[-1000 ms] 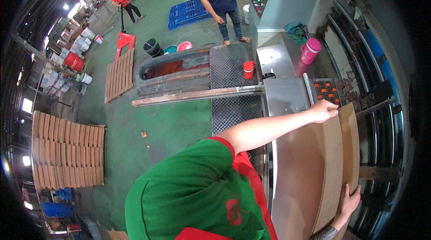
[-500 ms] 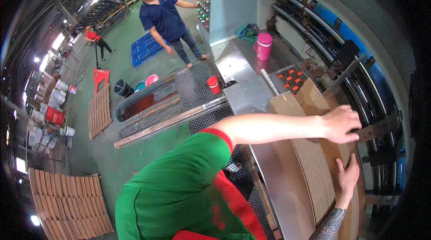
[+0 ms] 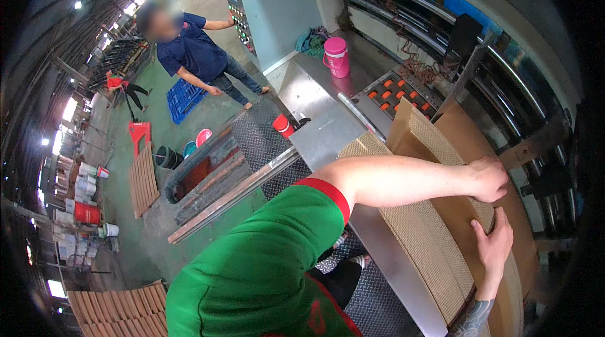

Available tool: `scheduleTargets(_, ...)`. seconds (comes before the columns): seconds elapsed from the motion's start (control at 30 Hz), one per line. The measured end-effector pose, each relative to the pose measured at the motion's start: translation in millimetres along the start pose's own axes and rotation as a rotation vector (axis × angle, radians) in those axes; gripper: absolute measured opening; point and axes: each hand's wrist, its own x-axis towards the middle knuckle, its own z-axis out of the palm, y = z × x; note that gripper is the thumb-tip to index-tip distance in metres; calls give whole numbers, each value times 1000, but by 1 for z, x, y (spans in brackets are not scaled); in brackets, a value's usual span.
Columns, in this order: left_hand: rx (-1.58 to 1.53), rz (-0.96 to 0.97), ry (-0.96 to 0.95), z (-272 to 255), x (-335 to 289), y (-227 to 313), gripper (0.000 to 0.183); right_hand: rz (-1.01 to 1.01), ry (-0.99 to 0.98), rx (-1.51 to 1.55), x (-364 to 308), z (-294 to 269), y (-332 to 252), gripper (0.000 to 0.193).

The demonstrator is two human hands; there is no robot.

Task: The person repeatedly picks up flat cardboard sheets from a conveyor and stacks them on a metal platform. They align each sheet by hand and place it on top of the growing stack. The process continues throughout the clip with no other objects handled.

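Note:
My left hand [image 3: 489, 179] reaches across from the green sleeve. Its fingers are curled at the edge of a batch of brown corrugated cardboard sheets [image 3: 435, 138] and close on it; the fingertips are hidden. Just below, my right hand [image 3: 495, 244] lies against the same cardboard with fingers stretched and thumb apart. A second stack of corrugated sheets [image 3: 425, 230] stands nearer me on the metal table, its fluted edges showing. Behind the hands is a large plain brown sheet [image 3: 472, 132].
Machine rollers [image 3: 403, 25] and a metal bar [image 3: 466, 69] border the far side. A pink jug [image 3: 336, 58] and orange wheels [image 3: 397, 91] are beyond the stack. A person in dark blue [image 3: 195, 53] touches a control panel [image 3: 238, 22]. A red cup [image 3: 283, 126] stands by the table.
The view has shifted. A batch of sheets now stands apart from the nearer stack, its fluted edge showing. My left fingers have curled in from a looser pose; my right hand stays beside them.

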Motion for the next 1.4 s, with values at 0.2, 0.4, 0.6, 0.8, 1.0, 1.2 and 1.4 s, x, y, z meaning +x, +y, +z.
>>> scheduleTargets(0.2,199,137,-128,2,-2,7,46,-74,6,31,-2,-2,-1,64)
scheduleTargets(0.4,122,92,29,5,-18,10,44,-63,-44,-39,-13,-5,-5,61)
scheduleTargets(0.6,91,67,-53,0,-28,14,41,-45,-31,-11,-16,-2,-14,63)
scheduleTargets(0.8,117,48,-71,10,-26,15,41,-56,-19,-26,-18,3,-15,62)
scheduleTargets(1.0,129,18,-43,13,-24,18,31,8,-111,-1,-14,-3,-25,63)
scheduleTargets(1.2,143,33,-93,15,-22,19,25,20,-183,-5,-9,-10,-32,63)
scheduleTargets(1.4,220,37,-132,20,-21,27,20,-13,-174,22,-5,-10,-34,62)
